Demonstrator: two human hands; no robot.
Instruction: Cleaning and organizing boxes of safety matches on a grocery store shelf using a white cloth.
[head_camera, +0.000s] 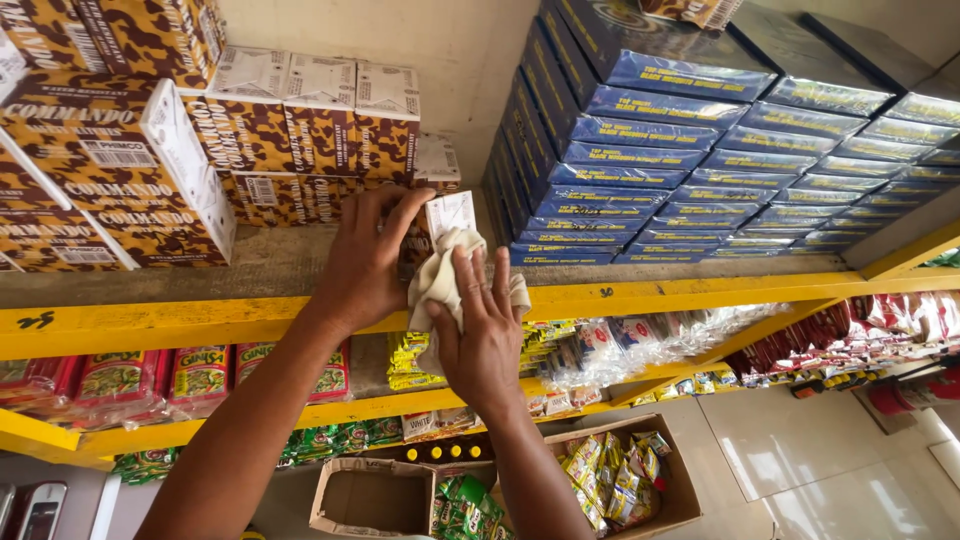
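Note:
My left hand (362, 262) grips a small brown-and-yellow camouflage-patterned box (447, 214) with a white end flap, held just above the yellow shelf edge (700, 290). My right hand (482, 330) presses a cream cloth (440, 278) against the front of that box. Both forearms reach up from below. The box's lower part is hidden behind the cloth and my fingers.
Stacks of the same camouflage boxes (300, 125) fill the shelf's left side, dark blue flat boxes (640, 150) the right. Lower yellow shelves carry packaged snacks (200, 375). On the tiled floor (790, 450) below stand two open cardboard cartons (620, 480), one holding sachets.

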